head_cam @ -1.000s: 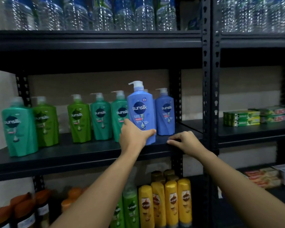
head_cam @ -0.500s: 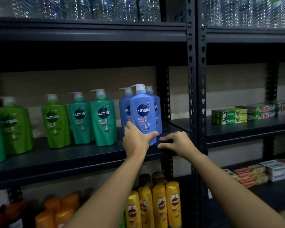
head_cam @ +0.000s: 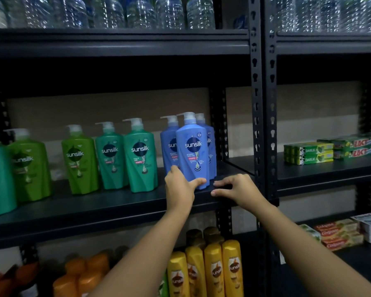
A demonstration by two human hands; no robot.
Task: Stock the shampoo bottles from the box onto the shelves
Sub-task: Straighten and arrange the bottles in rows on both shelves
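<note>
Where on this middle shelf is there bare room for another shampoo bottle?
Bare shelf runs along the front edge before the green bottles, plus a gap between them and the blue bottles. It is crowded at the right post, where the left hand holds the front blue bottle.

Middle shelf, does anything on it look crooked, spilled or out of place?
Nothing stands out. The green bottles and blue bottles stand upright. The left hand holds the front blue bottle at the shelf edge; the right hand rests there.
</note>
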